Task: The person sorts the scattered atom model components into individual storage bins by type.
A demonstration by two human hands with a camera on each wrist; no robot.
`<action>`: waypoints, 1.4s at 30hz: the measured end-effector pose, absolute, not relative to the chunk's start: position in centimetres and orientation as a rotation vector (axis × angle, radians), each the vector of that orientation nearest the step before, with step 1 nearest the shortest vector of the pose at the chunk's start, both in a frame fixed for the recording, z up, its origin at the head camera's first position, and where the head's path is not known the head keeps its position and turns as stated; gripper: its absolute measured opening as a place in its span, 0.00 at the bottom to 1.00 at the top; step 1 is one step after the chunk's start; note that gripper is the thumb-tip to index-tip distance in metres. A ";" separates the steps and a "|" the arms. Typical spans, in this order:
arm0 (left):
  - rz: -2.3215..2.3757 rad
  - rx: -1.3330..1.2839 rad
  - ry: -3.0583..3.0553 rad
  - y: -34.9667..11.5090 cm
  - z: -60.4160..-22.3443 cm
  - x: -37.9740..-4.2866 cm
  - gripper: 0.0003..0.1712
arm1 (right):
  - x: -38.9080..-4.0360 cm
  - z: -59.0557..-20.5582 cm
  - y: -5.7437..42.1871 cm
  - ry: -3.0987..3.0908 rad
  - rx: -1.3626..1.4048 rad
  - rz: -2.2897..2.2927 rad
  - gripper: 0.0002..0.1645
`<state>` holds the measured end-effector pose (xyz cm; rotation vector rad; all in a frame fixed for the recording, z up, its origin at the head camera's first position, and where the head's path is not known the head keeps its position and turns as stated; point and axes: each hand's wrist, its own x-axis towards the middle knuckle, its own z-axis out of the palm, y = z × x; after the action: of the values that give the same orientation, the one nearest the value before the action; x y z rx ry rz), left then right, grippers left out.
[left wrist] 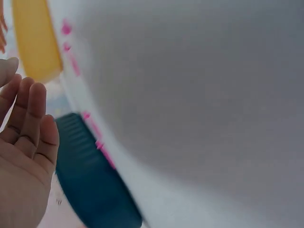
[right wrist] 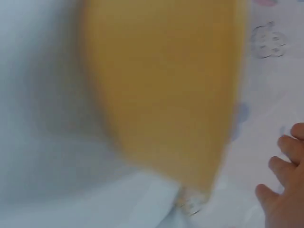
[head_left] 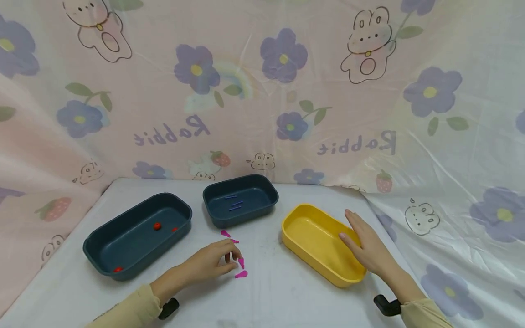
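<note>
Four small pink bulb-shaped plastic-looking pieces [head_left: 241, 274] are lying on the white tabletop [head_left: 266, 294], and the left hand [head_left: 215, 259] is hovering right beside them, way nearer than the right hand [head_left: 366, 248]. Looks like it's holding nothing, fingers loosely bent. The closest piece is sitting just right of the thumb tip, long axis running mostly sideways, thin end pointing handward; its neighbour is lying more lengthwise. The other two are sitting beyond the fingers, with the dark teal rectangular tray [head_left: 242, 219] kinda crowding their far side. The right hand's gripping nothing either, fingers stretching out by the yellow rectangular plastic tray [head_left: 311, 259]; can't tell if they're touching it.
</note>
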<state>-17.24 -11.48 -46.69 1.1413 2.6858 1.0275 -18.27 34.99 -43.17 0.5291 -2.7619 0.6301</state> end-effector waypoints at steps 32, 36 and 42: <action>0.726 1.128 2.681 -10.4 -49.1 -16.6 0.06 | -15.6 -49.0 40.5 -2.741 0.599 0.356 0.44; 0.750 1.128 2.704 -10.5 -49.2 -16.8 0.06 | -16.0 -48.7 40.4 -2.744 0.605 0.352 0.44; 0.785 1.123 2.720 -10.6 -48.9 -16.8 0.07 | -16.4 -48.5 40.3 -2.749 0.607 0.355 0.44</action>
<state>-16.77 -10.56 -48.91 1.1233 2.7198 0.7849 -16.44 40.32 -48.50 0.6070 -2.7493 0.3555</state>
